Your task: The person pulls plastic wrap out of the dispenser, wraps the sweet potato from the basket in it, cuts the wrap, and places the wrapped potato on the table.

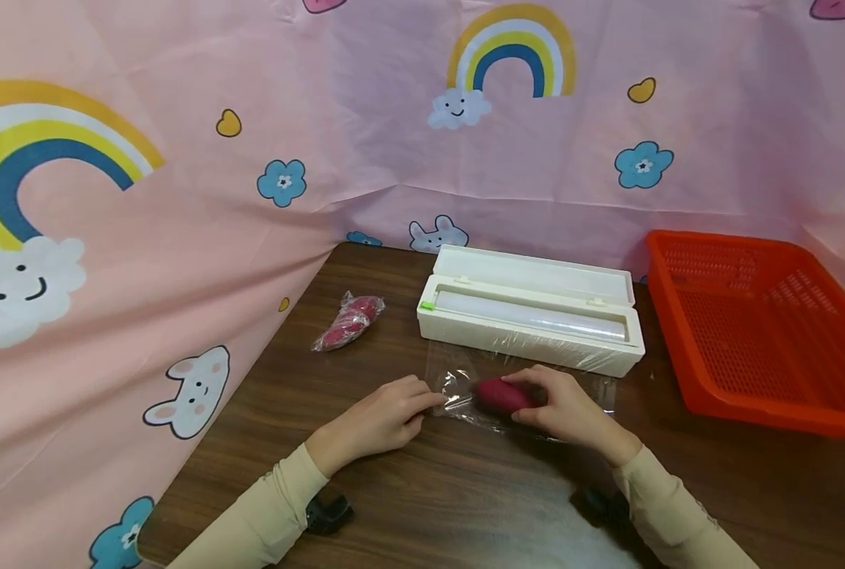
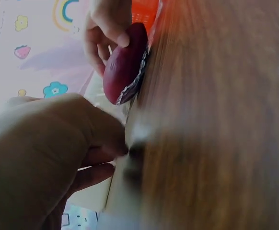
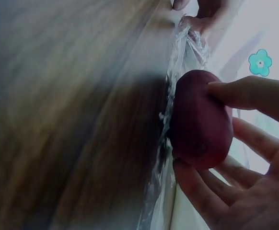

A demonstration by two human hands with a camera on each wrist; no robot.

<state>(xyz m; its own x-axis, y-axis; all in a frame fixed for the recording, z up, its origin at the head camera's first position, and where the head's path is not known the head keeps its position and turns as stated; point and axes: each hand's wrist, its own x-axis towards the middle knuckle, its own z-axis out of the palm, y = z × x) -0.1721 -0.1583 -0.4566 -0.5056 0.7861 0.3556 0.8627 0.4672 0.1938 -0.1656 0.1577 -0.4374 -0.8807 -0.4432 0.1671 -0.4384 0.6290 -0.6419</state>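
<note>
A smooth purple-red sweet potato (image 1: 502, 395) lies on a sheet of clear cling film (image 1: 458, 387) spread over the table. My right hand (image 1: 560, 403) grips it from the right, with the thumb on one side and the fingers round the other. In the right wrist view, film stands up in creases beyond the sweet potato (image 3: 201, 120), reaching the other hand. My left hand (image 1: 386, 415) pinches the film's left edge between thumb and forefinger; blur in the left wrist view hides the exact contact. Behind the film is a white cling film box (image 1: 529, 348), lid raised, a roll inside.
A film-wrapped purple-red sweet potato (image 1: 351, 322) lies at the table's back left. On the right stands an orange-red plastic basket (image 1: 699, 387). The brown wooden table (image 1: 422, 506) meets a patterned pink cloth (image 1: 394, 142) behind and at the left.
</note>
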